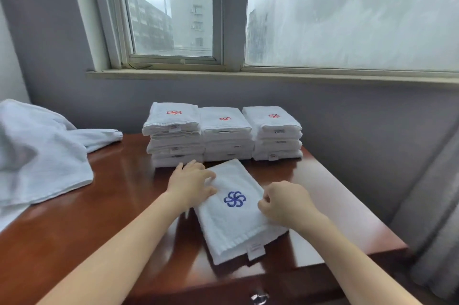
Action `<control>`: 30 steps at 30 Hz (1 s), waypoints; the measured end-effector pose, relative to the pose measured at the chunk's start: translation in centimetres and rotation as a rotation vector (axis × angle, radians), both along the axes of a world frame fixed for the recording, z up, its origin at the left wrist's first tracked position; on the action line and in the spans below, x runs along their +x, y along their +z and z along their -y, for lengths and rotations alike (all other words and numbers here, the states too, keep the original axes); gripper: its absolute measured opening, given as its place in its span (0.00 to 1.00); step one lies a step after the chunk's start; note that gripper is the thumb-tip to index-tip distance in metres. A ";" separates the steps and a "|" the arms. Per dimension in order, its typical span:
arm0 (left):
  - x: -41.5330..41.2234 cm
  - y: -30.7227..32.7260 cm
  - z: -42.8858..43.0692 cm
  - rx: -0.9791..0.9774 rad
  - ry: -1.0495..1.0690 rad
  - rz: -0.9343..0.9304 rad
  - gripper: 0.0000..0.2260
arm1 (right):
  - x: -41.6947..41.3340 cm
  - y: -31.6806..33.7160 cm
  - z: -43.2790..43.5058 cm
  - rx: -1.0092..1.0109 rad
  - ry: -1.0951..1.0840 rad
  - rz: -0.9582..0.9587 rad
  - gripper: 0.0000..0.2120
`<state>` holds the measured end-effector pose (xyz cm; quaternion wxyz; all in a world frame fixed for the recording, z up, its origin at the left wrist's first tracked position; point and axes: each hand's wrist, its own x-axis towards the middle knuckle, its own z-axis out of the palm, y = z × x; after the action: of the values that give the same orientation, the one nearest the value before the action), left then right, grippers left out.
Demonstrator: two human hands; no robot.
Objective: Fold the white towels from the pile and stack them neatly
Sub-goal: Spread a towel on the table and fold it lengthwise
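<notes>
A folded white towel [236, 220] with a blue pinwheel logo lies at an angle on the brown table [99, 217], its label at the near edge. My left hand [191, 184] holds its far left edge, fingers curled over the cloth. My right hand [285, 201] grips its right edge with curled fingers. Behind it stand three stacks of folded white towels with red logos: left stack [173, 136], middle stack [224, 134], right stack [274, 133]. A pile of unfolded white towels [37, 153] lies at the table's left end.
A grey wall and a window sill [248, 75] rise behind the stacks. A grey curtain [437, 217] hangs at the right past the table's edge. A metal drawer knob [259, 296] shows at the table's front.
</notes>
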<state>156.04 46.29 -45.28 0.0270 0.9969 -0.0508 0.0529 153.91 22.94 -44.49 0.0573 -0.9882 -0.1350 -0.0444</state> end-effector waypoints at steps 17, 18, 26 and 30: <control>-6.8 -0.1 -1.4 -0.678 0.141 -0.306 0.33 | -1.4 -1.1 0.7 0.972 0.011 -0.546 0.20; -7.1 0.2 -1.4 -0.726 0.139 -0.353 0.33 | -1.4 -0.9 0.9 1.005 0.021 -0.607 0.22; -8.4 0.7 -2.9 -1.005 0.169 -0.544 0.27 | -0.9 -0.6 1.4 1.153 0.033 -0.888 0.33; -8.8 0.3 -3.6 -1.191 0.130 -0.565 0.27 | -1.2 -0.8 1.2 1.099 0.064 -0.874 0.35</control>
<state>147.24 49.87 -44.99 0.5826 0.7882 0.0563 -0.1900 152.72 21.72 -45.31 0.5986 -0.7390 -0.0867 0.2967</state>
